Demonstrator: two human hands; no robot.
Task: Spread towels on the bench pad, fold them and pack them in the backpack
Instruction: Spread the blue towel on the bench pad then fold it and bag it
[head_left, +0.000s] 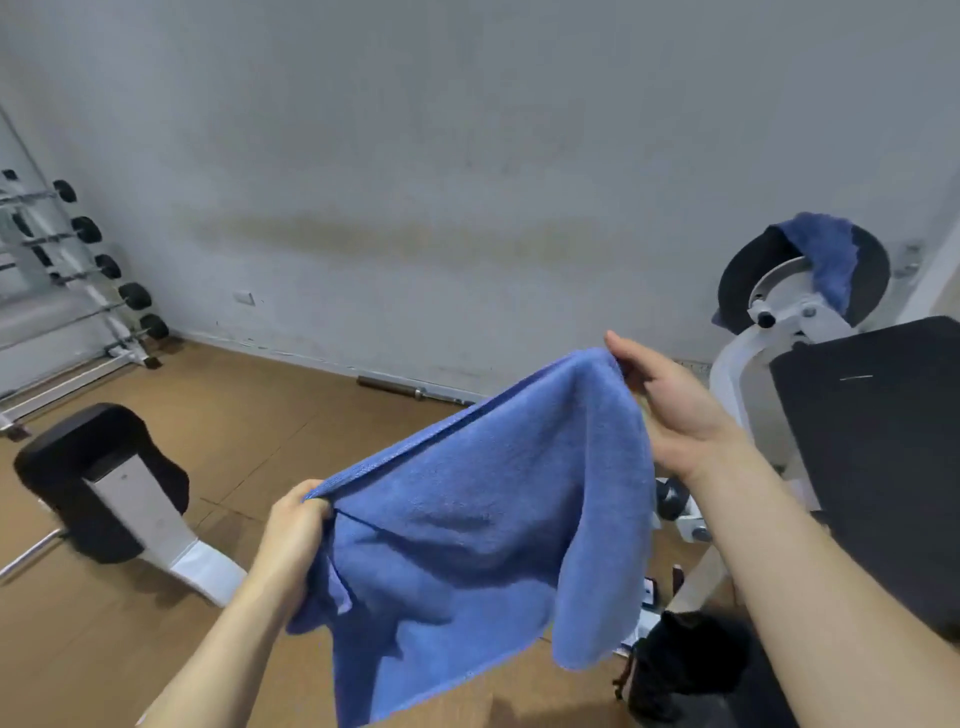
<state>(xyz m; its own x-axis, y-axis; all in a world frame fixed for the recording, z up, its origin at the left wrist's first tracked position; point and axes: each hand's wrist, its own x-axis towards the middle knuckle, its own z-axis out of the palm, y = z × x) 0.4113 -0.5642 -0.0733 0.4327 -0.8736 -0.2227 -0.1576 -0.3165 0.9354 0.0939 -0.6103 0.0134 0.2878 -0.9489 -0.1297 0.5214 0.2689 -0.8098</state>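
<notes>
A blue towel (483, 525) hangs in the air between my hands, its top edge stretched and the rest drooping. My left hand (296, 535) grips the lower left corner. My right hand (665, 400) pinches the upper right corner with thumb and fingers. The black bench pad (878, 457) lies at the right, beside and behind my right forearm. A second blue towel (826, 260) is draped over a black weight plate at the upper right. A black backpack (691, 670) sits on the floor at the bottom right, partly hidden by the held towel.
A white machine frame (737, 374) with the weight plate (748, 280) stands by the bench. Another black padded seat on a white post (98, 478) is at the left. A dumbbell rack (88, 260) lines the left wall. A steel bar (410, 389) lies along the wall on the brown floor.
</notes>
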